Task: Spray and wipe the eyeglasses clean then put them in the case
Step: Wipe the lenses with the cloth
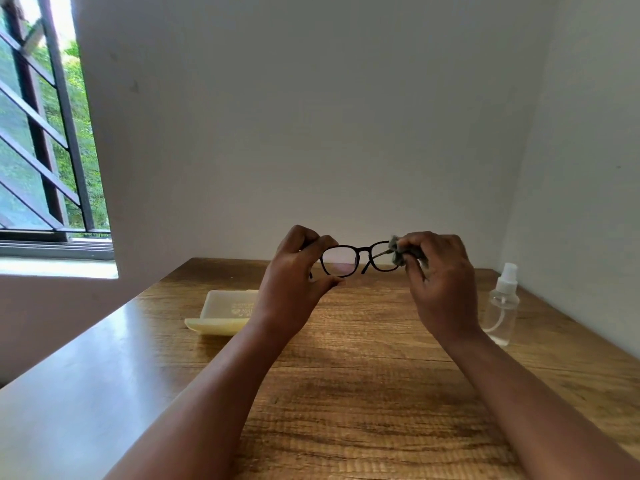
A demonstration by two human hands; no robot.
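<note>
Black-framed eyeglasses (358,260) hang in the air between your two hands, above the far half of the wooden table (346,393) and touching nothing on it. You are in the wiping step, by my reading: your right hand (438,285) pinches a small grey cleaning cloth (398,252) around the right-side lens, while your left hand (294,282) grips the opposite end of the frame, fingers over the top rim and thumb under the bottom. Whether spraying is finished I cannot confirm, since no droplets show on the lenses, but the clear spray bottle (502,303) stands upright and untouched on the table, just to the right of the eyeglasses and lower down. Casing is not yet done: the cream case (221,315) lies open on the table below and to the left of the eyeglasses, partly hidden behind your left wrist, with nothing visible inside. The eyeglasses' long axis runs left to right, roughly level; the lenses stand upright. Which face is turned toward you I cannot tell for certain.
</note>
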